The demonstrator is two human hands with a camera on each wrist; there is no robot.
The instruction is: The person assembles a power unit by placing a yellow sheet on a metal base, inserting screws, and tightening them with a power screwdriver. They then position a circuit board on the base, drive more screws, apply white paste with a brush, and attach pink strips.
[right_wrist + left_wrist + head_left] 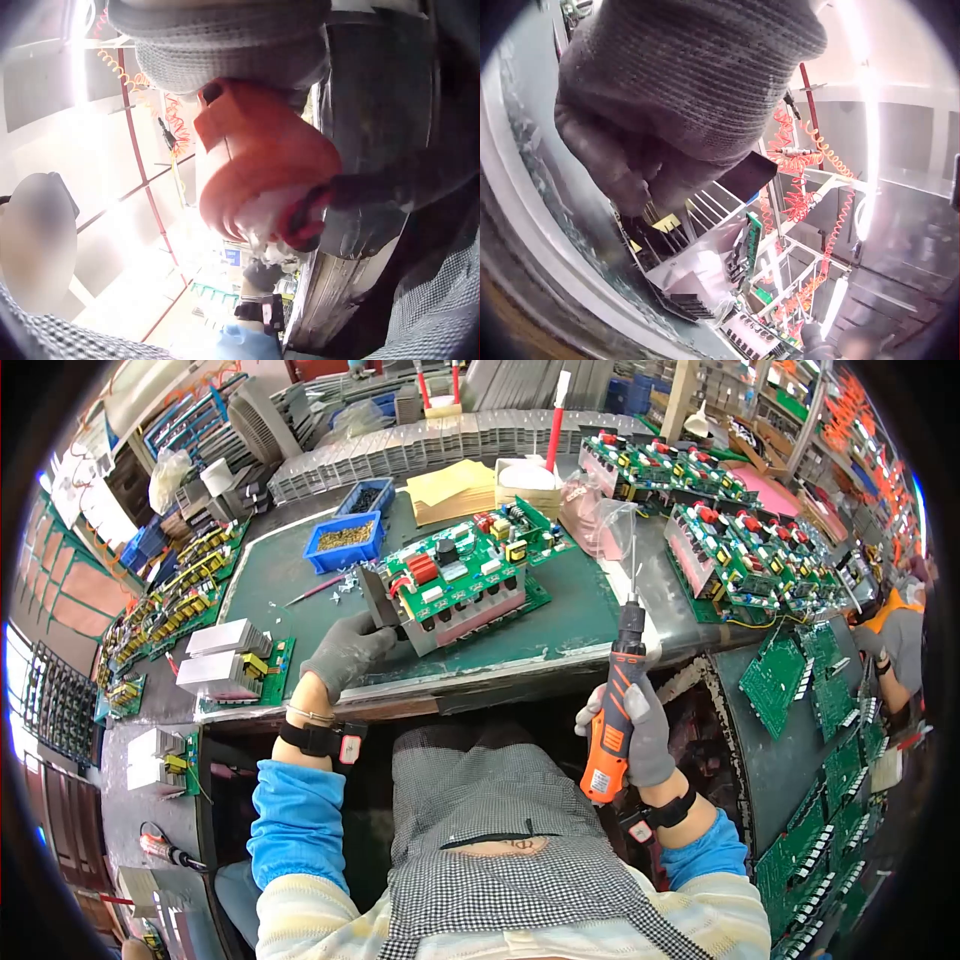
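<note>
The circuit board assembly is found just ahead of the fingers of the gloved left hand, tilted on the green work surface, and its near left end, beside the dark end plate, is gripped there by bent fingertips. The power screwdriver is held in the gloved right hand, its fingers closed round the body with no visible gap; the driver's bit is pointed up and away beyond those fingers, well apart from the assembly, which is placed ahead and to their left. From this, the step in hand is judged to be a pause between fastenings, with the work being steadied or turned on one side and the tool kept ready on the other. Whether any screw is carried on the bit cannot be told. A blue tray of small brass-coloured parts, probably screws, is set beyond the left fingertips. For the next move, it is judged that a firm, settled hold is needed from the left fingers, and that the driver should be swung leftward and turned bit-down, square to a hole, with the left fingertips kept out of its line.
</note>
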